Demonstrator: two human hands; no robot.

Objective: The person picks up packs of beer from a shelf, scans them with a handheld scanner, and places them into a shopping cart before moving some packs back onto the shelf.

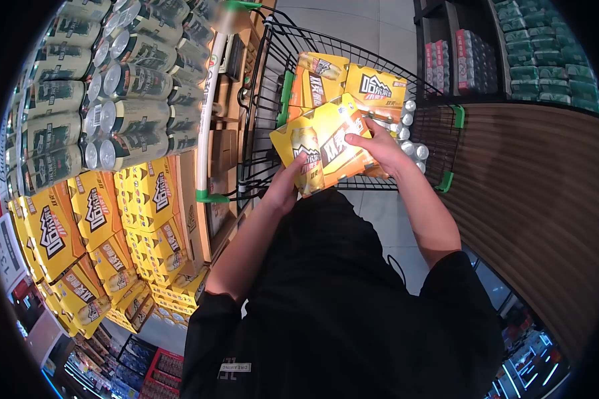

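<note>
Between my two hands is a yellow and orange beer carton (335, 141), tilted over the near side of a black wire shopping cart (251, 143) with green corner pieces. My left hand (285, 185) grips its lower left edge, thumb on the printed front. On its right end my right hand (381, 147) closes, thumb across the front and fingers behind. Beneath and beyond it, two similar cartons lie in the cart, one at the upper left (317, 74) and one at the upper right (375, 86). Silver-topped cans (406, 130) sit at the cart's right, partly covered.
Stacked yellow cartons (100, 206) stand at left, below shrink-wrapped cans (136, 83). A white post (211, 113) with green ends rises between stack and cart. Right of the cart are a ribbed brown panel (532, 173) and dark shelves with red packs (474, 61) and green cans (546, 53).
</note>
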